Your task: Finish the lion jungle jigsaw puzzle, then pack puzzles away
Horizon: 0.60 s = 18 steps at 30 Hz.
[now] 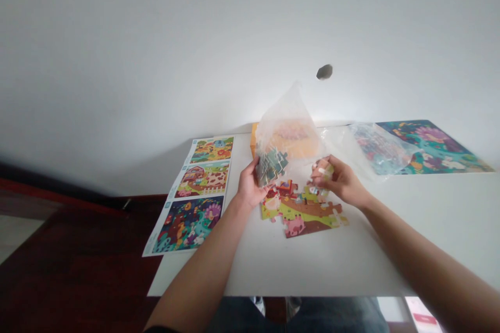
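Observation:
My left hand [252,181] is closed around several dark green jigsaw pieces [272,167]. A clear plastic bag [291,109] rises right behind them; whether the pieces are inside it I cannot tell. Pinched in my right hand [342,181] are a few pinkish-brown jigsaw pieces [321,168], held just over the partly joined farm jigsaw [312,212]. That jigsaw lies flat on the white table [308,265], with a pig at its near edge and a red tractor-like shape farther back. Its upper part is partly covered by my hands.
To the left, a printed sheet [201,195] with three pictures hangs slightly over the table edge. Behind the bag stands a yellow-orange box [253,140]. At right, another clear bag of pieces [380,148] lies partly on a dark, colourful picture [441,148]. The wall borders the table's back.

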{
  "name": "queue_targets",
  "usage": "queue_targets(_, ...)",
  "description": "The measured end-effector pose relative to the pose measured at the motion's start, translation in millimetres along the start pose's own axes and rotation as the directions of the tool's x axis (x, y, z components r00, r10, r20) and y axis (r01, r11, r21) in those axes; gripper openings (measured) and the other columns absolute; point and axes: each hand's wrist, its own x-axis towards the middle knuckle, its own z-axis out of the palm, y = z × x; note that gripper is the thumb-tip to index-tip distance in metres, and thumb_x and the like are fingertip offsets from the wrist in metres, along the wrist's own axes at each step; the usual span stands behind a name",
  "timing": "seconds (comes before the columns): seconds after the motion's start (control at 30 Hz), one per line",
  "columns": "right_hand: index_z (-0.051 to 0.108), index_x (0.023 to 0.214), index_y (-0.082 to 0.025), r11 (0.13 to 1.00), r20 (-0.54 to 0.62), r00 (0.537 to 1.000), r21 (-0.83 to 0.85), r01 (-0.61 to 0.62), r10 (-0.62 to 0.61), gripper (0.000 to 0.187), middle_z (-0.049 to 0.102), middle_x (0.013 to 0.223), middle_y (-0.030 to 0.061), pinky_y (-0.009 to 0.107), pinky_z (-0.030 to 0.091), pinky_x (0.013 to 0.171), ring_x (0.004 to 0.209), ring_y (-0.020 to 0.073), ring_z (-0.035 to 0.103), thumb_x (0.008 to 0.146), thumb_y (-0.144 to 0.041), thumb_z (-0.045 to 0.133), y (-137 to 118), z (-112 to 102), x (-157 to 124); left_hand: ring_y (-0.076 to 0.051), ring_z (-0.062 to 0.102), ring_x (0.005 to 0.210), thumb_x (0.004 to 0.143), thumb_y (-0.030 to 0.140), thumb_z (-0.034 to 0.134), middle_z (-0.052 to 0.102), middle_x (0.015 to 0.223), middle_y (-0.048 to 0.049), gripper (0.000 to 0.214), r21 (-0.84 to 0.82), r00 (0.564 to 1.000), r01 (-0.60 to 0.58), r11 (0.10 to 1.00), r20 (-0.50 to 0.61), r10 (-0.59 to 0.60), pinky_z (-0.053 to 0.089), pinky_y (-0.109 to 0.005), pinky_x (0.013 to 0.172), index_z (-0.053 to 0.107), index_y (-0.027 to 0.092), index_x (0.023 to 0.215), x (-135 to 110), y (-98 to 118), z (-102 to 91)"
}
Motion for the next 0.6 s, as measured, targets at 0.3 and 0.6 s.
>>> queue_targets(0.3, 0.059, 0.124, -0.024, 0.599, 0.271, 0.95, -0.791, 0.127, 0.157, 0.05, 0.061, 0.112, 0.0109, 0.045, 0.039, 0.092, 0.105, 0.0301, 0.053, 0.077, -0.038, 0.069, -0.6, -6.0, -5.7, -0.021, 0.071, 0.055, 0.092, 0.031, 0.055, 0.075, 0.075, -0.0054, 0.022, -0.016, 1.0, 0.008, 1.0, -0.005, -0.008, 0.049, -0.025, 0.037, 0.067, 0.013, 0.094, -0.2, 0.0, 0.2)
queue_targets(0.6, 0.06, 0.095, -0.019, 0.581, 0.235, 0.937, -0.812, 0.044, 0.257, 0.033, 0.061, 0.101, 0.0094, 0.037, 0.038, 0.085, 0.097, 0.0272, 0.053, 0.076, -0.044, 0.069, -13.8, 5.2, -10.9, -0.024, 0.073, 0.063, 0.093, 0.033, 0.053, 0.076, 0.083, -0.0087, 0.029, -0.001, 1.0, 0.016, 1.0, 0.005, -0.016, 0.05, -0.026, 0.037, 0.066, 0.013, 0.11, 2.7, 0.4, -3.0)
